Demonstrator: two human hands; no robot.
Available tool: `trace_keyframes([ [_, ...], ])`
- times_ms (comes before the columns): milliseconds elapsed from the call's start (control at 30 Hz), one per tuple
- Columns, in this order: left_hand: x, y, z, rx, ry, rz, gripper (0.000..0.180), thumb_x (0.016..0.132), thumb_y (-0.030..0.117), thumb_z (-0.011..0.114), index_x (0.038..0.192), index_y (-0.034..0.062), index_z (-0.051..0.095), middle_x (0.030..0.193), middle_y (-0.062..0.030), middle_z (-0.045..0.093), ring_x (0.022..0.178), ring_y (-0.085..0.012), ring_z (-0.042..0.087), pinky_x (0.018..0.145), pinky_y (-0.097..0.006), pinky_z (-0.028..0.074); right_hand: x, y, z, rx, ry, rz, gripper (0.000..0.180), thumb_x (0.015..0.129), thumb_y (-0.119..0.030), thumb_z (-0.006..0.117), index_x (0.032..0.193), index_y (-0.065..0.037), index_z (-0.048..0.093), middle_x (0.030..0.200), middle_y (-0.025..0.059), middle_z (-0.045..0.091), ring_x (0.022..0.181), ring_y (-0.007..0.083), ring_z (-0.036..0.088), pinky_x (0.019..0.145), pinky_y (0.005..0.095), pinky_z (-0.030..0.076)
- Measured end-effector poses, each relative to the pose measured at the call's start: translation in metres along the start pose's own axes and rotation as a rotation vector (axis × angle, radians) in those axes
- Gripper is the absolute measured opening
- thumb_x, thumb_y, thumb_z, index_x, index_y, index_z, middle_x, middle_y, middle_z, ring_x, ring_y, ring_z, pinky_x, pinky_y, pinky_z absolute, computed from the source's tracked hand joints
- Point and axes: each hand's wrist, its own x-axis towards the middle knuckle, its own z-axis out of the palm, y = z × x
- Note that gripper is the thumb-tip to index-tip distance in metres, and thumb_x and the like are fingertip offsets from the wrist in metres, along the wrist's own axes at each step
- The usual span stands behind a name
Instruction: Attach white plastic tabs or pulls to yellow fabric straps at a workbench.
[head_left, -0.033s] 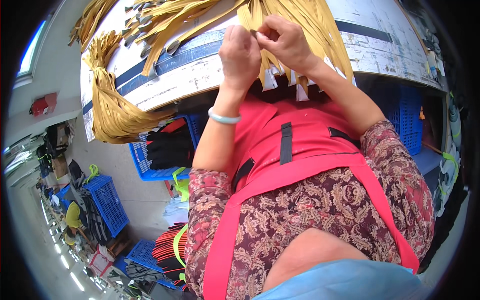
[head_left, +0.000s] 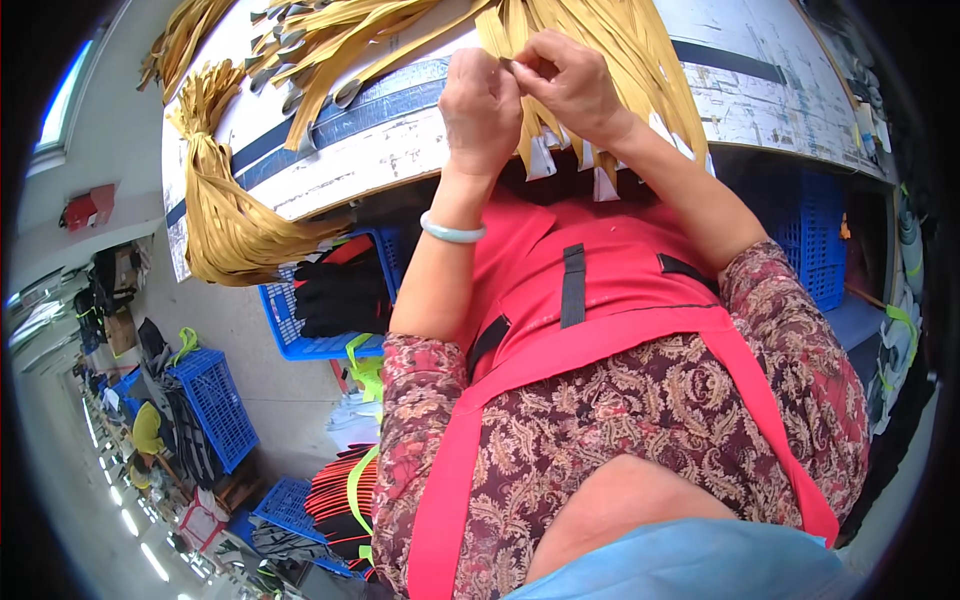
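Note:
Both my hands meet above the table's near edge, over flat golden-yellow straps. My left hand is closed, its fingertips bent against those of the right; what it grips is hidden. Thumb and forefinger of my right hand are pinched, with a small dark tip showing between the two hands. Whether that tip belongs to a strap I cannot tell. Below the hands, white-ended straps hang over the edge. Left of them lie more straps with dark grey ends.
A tied bundle of yellow straps droops over the left end of the worn white table. Under it, a blue crate holds black items. Another blue crate stands below the table at right. More crates sit on the floor at left.
My left wrist and forearm have shifted very slightly to the right. Both hands keep their closed pose at the same spot.

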Motion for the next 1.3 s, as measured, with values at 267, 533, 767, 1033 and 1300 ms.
trace_keyframes([
  [267,-0.007,-0.015,-0.030,-0.786,-0.363,-0.428,0.010,0.085,-0.001,0.069,0.095,-0.0022,0.068,0.081,-0.0030,0.063,0.069,-0.0105,0.064,0.055,-0.022,0.054,-0.011,0.018,-0.021,0.570,-0.301,0.257,0.015,0.096,-0.014,0.061,0.104,-0.001,0.064,0.086,0.0007,0.066,0.078,0.0070,0.062,0.068,0.0212,0.052],
  [533,-0.016,-0.005,-0.025,-0.613,-0.248,-0.337,0.007,0.085,-0.004,0.064,0.080,-0.0006,0.061,0.068,-0.0038,0.055,0.058,-0.0106,0.059,0.052,-0.025,0.046,-0.009,0.002,-0.025,0.441,-0.262,0.314,0.031,0.095,-0.034,0.062,0.088,-0.003,0.065,0.071,-0.0012,0.060,0.061,0.0046,0.057,0.057,0.0200,0.047],
  [767,0.019,-0.075,-0.112,-0.629,0.508,-0.444,0.012,0.096,0.010,0.058,0.100,-0.0011,0.061,0.082,-0.0098,0.066,0.074,-0.0172,0.068,0.056,-0.026,0.058,-0.006,0.017,-0.060,0.363,-0.169,0.409,0.018,0.096,-0.021,0.062,0.091,-0.004,0.062,0.072,-0.0014,0.059,0.063,0.0057,0.055,0.059,0.0208,0.046],
  [1033,-0.079,-0.028,-0.072,-0.479,-0.268,-0.648,0.014,0.094,0.005,0.060,0.105,0.0006,0.067,0.084,-0.0044,0.067,0.076,-0.0101,0.063,0.068,-0.023,0.052,-0.072,-0.010,-0.005,-0.262,-0.722,-0.138,0.022,0.086,-0.013,0.066,0.105,-0.007,0.058,0.107,0.0096,0.056,0.092,0.0306,0.061,0.075,0.0387,0.050],
  [1300,-0.092,0.005,-0.044,-0.703,-0.304,-0.488,0.020,0.083,-0.006,0.067,0.102,-0.0014,0.067,0.107,-0.0068,0.063,0.090,-0.0127,0.063,0.079,-0.024,0.053,-0.045,-0.008,-0.018,0.237,-0.713,0.149,0.013,0.087,-0.005,0.066,0.091,-0.003,0.054,0.087,0.0050,0.055,0.075,0.0177,0.058,0.067,0.0278,0.048],
])
